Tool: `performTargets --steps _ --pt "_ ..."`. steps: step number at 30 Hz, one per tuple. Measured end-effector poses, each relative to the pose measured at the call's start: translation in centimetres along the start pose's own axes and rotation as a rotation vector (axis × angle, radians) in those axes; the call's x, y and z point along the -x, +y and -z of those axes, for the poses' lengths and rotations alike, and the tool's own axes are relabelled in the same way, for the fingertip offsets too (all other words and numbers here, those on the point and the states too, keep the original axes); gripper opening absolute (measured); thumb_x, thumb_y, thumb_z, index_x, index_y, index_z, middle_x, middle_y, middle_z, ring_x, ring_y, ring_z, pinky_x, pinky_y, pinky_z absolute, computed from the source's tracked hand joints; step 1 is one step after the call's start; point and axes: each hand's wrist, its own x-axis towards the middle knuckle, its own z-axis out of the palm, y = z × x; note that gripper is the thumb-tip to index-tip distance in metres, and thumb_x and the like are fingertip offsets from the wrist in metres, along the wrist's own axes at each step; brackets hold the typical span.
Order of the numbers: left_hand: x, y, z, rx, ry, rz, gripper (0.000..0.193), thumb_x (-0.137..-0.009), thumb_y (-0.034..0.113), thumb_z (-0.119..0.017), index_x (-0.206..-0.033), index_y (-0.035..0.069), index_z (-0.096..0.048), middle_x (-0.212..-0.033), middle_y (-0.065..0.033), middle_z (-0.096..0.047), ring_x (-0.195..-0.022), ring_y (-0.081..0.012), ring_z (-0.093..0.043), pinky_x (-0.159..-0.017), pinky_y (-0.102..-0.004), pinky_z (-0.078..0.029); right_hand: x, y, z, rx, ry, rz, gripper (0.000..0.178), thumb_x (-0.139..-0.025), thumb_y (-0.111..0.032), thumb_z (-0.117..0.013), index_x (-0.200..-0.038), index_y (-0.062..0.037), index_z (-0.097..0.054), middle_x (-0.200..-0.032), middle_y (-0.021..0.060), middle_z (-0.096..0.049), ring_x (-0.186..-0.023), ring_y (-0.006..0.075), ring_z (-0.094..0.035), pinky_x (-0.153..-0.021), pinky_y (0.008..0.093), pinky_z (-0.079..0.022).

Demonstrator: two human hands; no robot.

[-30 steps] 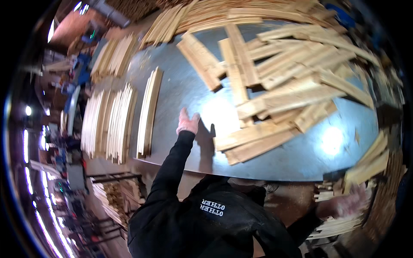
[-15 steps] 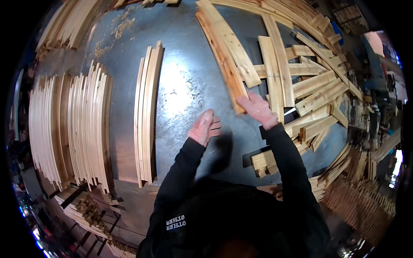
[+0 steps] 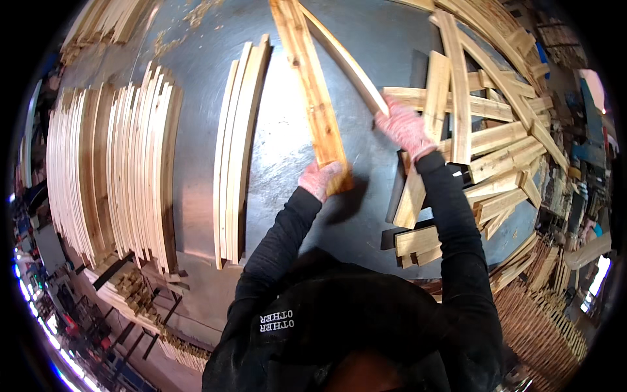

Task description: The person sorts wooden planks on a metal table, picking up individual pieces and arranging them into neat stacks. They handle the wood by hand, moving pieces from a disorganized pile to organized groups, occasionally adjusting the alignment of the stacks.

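Observation:
A long knotty wooden board [image 3: 312,98] slants up and away across the metal table. My gloved left hand [image 3: 319,179] is closed round its near end, with the thumb lying over the top face. To the right, my gloved right hand [image 3: 406,128] grips the near end of a second wooden board [image 3: 349,62], which is turned on its narrow edge. The far ends of both boards come close together at the top of the view. Left of my left hand, several narrow boards [image 3: 238,157] stand side by side in a short row.
Two wide rows of boards [image 3: 140,170] line the table's left side. A loose heap of crossed boards [image 3: 496,140] covers the right side, with short offcuts [image 3: 418,243] nearer me. Sawdust [image 3: 199,13] lies on the metal table [image 3: 196,85] at the far left.
My left hand, empty before, has taken hold of the knotty board, which has moved left. The right hand now holds the other board, swung up on edge.

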Motion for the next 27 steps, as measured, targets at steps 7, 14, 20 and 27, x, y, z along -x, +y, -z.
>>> performTargets --steps 7,14,20,27 --pt "2.8 -1.2 -3.6 0.42 -0.015 -0.075 0.062 -0.094 0.043 -0.062 -0.138 0.003 -0.043 -0.114 -0.0129 -0.064 -0.097 -0.0258 -0.065 -0.087 -0.0401 -0.055 12.6 -5.2 -4.3 -0.159 -0.143 0.072 0.053 -0.095 -0.041 -0.055 -0.139 -0.0116 -0.049 -0.1 0.015 -0.068 -0.085 0.0348 -0.067 -0.074 0.0438 -0.053" --pt "2.5 -2.4 -6.3 -0.084 0.175 -0.225 0.053 -0.077 0.002 -0.069 -0.128 0.0 -0.054 -0.11 -0.0072 -0.064 -0.098 -0.0182 -0.061 -0.088 -0.0321 -0.049 10.6 2.9 -0.6 0.225 0.351 -0.507 0.107 -0.071 -0.05 -0.078 -0.151 -0.0045 -0.022 -0.135 0.0251 -0.05 -0.124 0.0404 -0.05 -0.102 0.0456 -0.043" --pt "8.9 -1.9 -1.1 -0.418 0.292 -0.255 0.047 -0.082 -0.001 -0.061 -0.129 0.001 -0.053 -0.115 -0.01 -0.065 -0.097 -0.0207 -0.064 -0.08 -0.0306 -0.053 9.0 2.1 0.9 -0.173 0.041 -0.488 0.086 -0.065 -0.045 -0.083 -0.131 0.0 -0.05 -0.125 0.026 -0.056 -0.12 0.0396 -0.052 -0.1 0.0421 -0.045" --pt "14.4 -1.5 -4.4 -1.408 0.431 0.288 0.076 -0.088 0.041 -0.06 -0.145 0.005 -0.026 -0.116 -0.0242 -0.063 -0.103 -0.0382 -0.064 -0.09 -0.0485 -0.048 10.8 -7.1 -4.1 -0.92 0.093 -0.395 0.072 -0.075 -0.033 -0.084 -0.123 0.0069 -0.048 -0.109 0.0165 -0.066 -0.097 0.024 -0.064 -0.087 0.0335 -0.05"
